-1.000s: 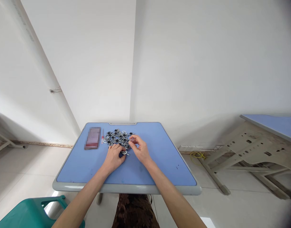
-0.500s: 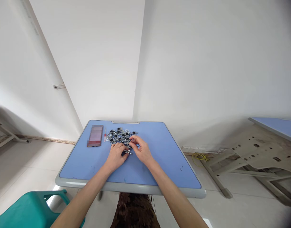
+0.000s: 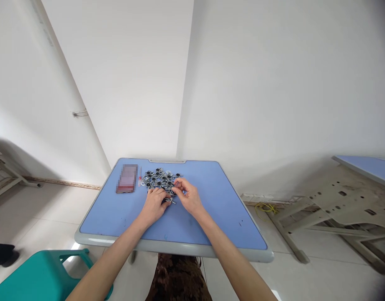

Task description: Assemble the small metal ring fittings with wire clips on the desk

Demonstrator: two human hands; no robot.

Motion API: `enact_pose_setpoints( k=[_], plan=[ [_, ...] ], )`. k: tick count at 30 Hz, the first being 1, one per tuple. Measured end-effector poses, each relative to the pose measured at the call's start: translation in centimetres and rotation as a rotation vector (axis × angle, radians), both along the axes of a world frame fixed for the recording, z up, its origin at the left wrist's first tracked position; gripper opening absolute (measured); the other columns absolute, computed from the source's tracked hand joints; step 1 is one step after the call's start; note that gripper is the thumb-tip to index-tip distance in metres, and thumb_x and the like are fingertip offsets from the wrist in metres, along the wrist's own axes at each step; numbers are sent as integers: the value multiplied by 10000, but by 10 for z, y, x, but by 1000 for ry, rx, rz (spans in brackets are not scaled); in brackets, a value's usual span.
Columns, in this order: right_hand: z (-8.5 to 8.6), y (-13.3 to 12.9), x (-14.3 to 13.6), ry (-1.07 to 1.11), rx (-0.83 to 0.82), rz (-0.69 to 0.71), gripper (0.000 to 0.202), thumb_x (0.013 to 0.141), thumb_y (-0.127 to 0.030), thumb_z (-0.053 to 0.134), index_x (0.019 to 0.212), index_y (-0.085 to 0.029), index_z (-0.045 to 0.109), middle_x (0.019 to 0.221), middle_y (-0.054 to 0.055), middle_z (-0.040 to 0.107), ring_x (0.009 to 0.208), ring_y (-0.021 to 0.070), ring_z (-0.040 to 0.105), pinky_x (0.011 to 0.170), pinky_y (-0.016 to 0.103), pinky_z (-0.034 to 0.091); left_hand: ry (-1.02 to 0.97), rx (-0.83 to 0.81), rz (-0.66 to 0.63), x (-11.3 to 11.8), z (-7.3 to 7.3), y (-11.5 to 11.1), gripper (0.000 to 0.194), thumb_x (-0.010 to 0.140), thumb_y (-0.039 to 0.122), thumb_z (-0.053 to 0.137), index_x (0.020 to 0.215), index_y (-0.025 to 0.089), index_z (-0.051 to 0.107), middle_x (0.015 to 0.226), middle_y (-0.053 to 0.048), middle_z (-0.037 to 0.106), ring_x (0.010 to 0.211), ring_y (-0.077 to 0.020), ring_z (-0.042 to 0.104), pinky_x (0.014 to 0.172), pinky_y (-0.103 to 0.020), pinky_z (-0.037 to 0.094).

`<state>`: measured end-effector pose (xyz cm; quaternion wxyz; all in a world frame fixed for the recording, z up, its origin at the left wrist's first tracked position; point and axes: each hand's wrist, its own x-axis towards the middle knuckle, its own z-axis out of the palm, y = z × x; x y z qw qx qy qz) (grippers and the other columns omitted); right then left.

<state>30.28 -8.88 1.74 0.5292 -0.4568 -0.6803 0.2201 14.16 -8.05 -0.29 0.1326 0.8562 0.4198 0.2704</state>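
Note:
A pile of small metal fittings with round black parts (image 3: 159,183) lies on the blue tabletop (image 3: 205,175). At its near edge is my left hand (image 3: 154,205), fingers curled and thumb closed on one shiny metal fitting (image 3: 170,200). My right hand (image 3: 189,197) is at the pile's right side, thumb and forefinger bent toward each other. Whatever sits between those fingertips is too small to make out. Left of the pile lies a small screwdriver (image 3: 139,180) with a reddish clear handle.
A blurred-out flat rectangular object (image 3: 127,179) lies on the table's left part. A green stool (image 3: 38,276) stands at lower left, near a dark shoe (image 3: 10,257). Another blue-topped desk (image 3: 368,167) is at right, with a yellow cable (image 3: 265,207) on the floor.
My right hand's fingers have shifted slightly, while my left hand stays on the fitting. A person's dark shoe has come into view at the lower left.

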Motion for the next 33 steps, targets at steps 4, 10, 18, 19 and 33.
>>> enact_pose_setpoints(
  k=[4, 10, 18, 19, 33],
  plan=[
    [0, -1, -1, 18, -27, -8, 84, 798, -249, 549, 867, -202, 538, 636, -35, 489, 506, 100, 410, 508, 229, 364, 8, 16, 1, 0, 0, 1, 62, 790, 162, 634, 846, 187, 631, 844, -16, 634, 882, -196, 543, 822, -357, 349],
    [0, -1, -4, 89, -52, 6, 98, 783, -276, 556, 834, -206, 511, 651, -41, 439, 485, 88, 360, 480, 223, 334, 15, 31, 2, 1, -1, 2, 60, 782, 177, 653, 835, 191, 629, 848, -17, 640, 877, -199, 545, 805, -353, 344],
    [-3, 1, -5, 80, -58, 3, 88, 802, -256, 550, 860, -205, 509, 650, -46, 435, 489, 84, 366, 475, 215, 326, 14, 15, 7, 0, -2, 3, 70, 781, 182, 653, 846, 197, 630, 877, -19, 643, 886, -198, 543, 813, -357, 337],
    [-3, 0, -5, 75, -49, -6, 86, 804, -255, 552, 860, -205, 510, 659, -44, 447, 493, 85, 375, 479, 216, 333, 10, 8, 7, 0, -2, 3, 78, 781, 185, 653, 854, 200, 633, 886, -17, 643, 894, -199, 543, 812, -356, 337],
    [-7, -7, -11, -25, 93, 45, 78, 843, -266, 536, 894, -207, 547, 803, 18, 598, 630, 129, 554, 638, 268, 485, 14, 13, 22, 1, -1, 2, 101, 777, 179, 635, 877, 189, 624, 887, -26, 619, 892, -209, 540, 796, -358, 346]
  ],
)
